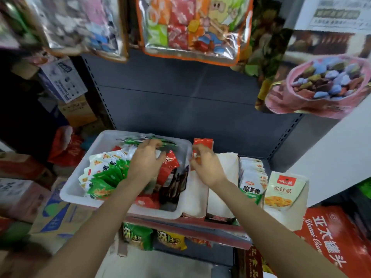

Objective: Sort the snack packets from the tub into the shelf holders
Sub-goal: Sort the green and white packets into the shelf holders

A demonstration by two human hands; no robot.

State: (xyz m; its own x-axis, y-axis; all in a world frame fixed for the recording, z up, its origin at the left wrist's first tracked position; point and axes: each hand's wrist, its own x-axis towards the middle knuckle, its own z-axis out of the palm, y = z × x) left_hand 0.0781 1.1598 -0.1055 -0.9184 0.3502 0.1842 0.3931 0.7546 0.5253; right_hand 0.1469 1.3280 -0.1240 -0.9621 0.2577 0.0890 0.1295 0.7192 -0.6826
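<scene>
While left hand digs tub, right hand pinches packet

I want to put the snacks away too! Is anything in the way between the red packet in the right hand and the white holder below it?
Nothing visible blocks it. The right hand pinches the red packet just above the white holder beside the tub, and the holder's open top shows no packets. The left hand is over in the tub, out of the way.

Dark grey metal shelf back panel with perforated uprights. White wall right. Stacked cardboard boxes left, dim there. Printed notice top right.
</scene>
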